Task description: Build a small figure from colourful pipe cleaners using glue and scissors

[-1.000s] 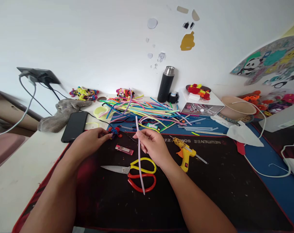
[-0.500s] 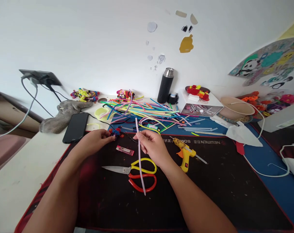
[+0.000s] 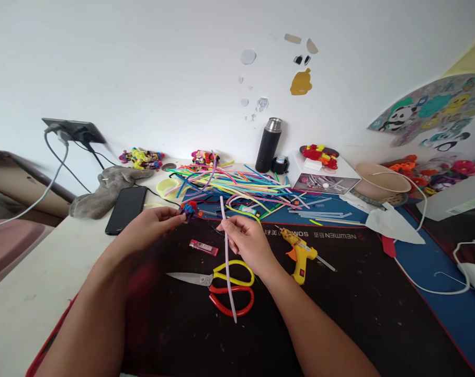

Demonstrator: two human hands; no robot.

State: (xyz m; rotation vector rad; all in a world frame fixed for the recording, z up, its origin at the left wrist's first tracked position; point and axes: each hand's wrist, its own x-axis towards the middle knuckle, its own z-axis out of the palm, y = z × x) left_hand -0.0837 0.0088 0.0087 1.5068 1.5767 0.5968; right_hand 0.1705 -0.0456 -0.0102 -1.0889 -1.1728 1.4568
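Note:
My left hand (image 3: 158, 224) pinches a small fuzzy figure (image 3: 189, 209) in blue, purple and red between thumb and fingers. In my right hand (image 3: 246, 240) is a pale lilac pipe cleaner (image 3: 228, 275), gripped near its upper part so that it hangs almost straight down. Its lower length crosses in front of the scissors (image 3: 206, 279), which lie on the mat with one yellow and one red handle. A pink lighter (image 3: 204, 247) rests between the two hands. To the right of my right hand lies a yellow glue gun (image 3: 299, 254) with a glue stick in its back.
Behind my hands spreads a heap of coloured pipe cleaners (image 3: 237, 183). A black thermos (image 3: 268, 146) stands by the wall, beside a white box (image 3: 327, 180). At the left are a phone (image 3: 125, 210) and a grey plush pouch (image 3: 100, 193). Clear glue sticks (image 3: 319, 213) lie right of the heap.
The figure in my left hand has turned and come up slightly, showing more red on top. My right hand keeps the pipe cleaner in nearly the same place. The camera view has shifted a little.

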